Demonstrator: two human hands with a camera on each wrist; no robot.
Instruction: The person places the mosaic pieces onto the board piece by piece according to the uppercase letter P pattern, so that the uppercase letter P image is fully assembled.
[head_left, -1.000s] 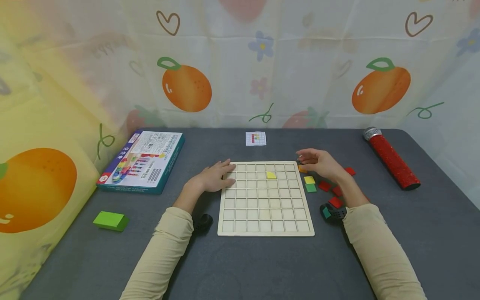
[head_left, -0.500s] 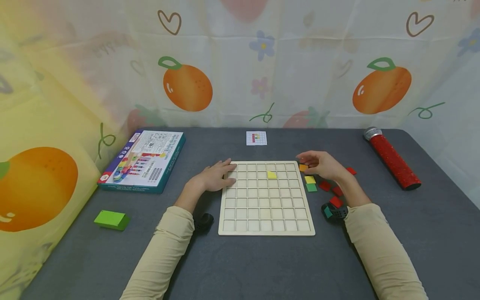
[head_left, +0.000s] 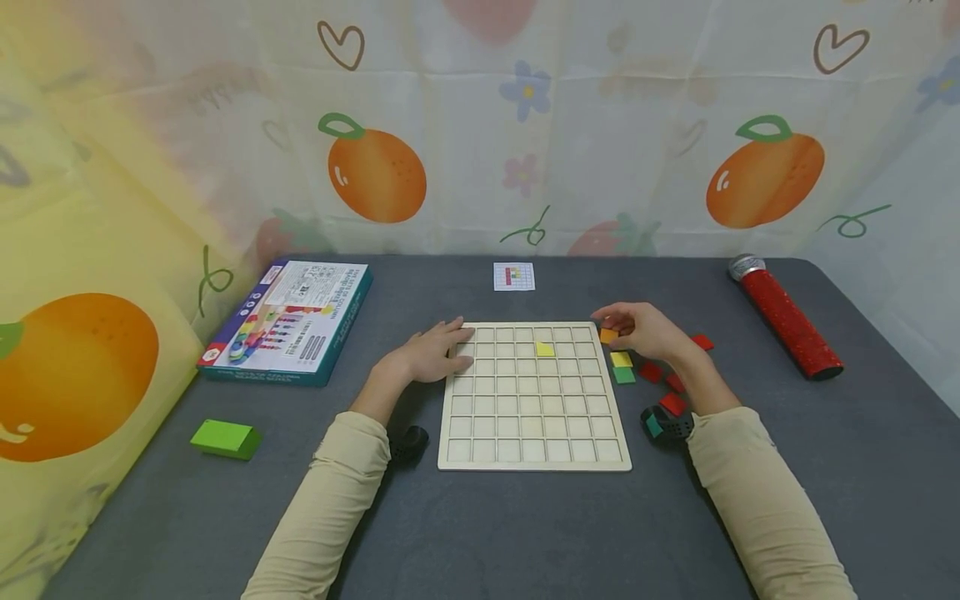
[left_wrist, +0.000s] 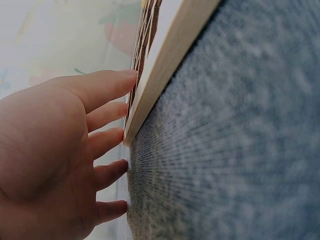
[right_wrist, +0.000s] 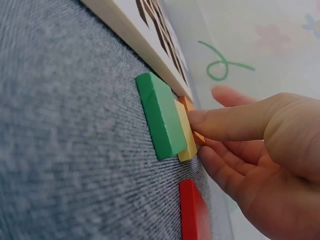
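Observation:
A pale wooden grid board (head_left: pixel 530 408) lies on the table with one yellow tile (head_left: pixel 544 350) in an upper cell. My left hand (head_left: pixel 427 353) rests at the board's upper left edge, fingers spread; in the left wrist view the thumb and some fingertips touch the frame. Beside the board's upper right corner, my right hand (head_left: pixel 651 328) holds an orange tile (head_left: pixel 609 336) between thumb and fingers, low at the table. Just nearer lie another yellow tile (head_left: pixel 621 359) and a green tile (right_wrist: pixel 162 117). The right wrist view shows the thumb partly covering the orange tile.
Several red tiles (head_left: pixel 673 405) lie under and beside the right forearm, with a teal tile (head_left: pixel 654 426) by the wrist camera. A pattern card (head_left: pixel 513 277) lies behind the board. A game box (head_left: pixel 288 321) and green block (head_left: pixel 226 439) stand left; a red microphone (head_left: pixel 787 321) lies right.
My right hand has lowered slightly and its fingers have settled around the orange tile, which shows more now. The left hand stays on the board's edge.

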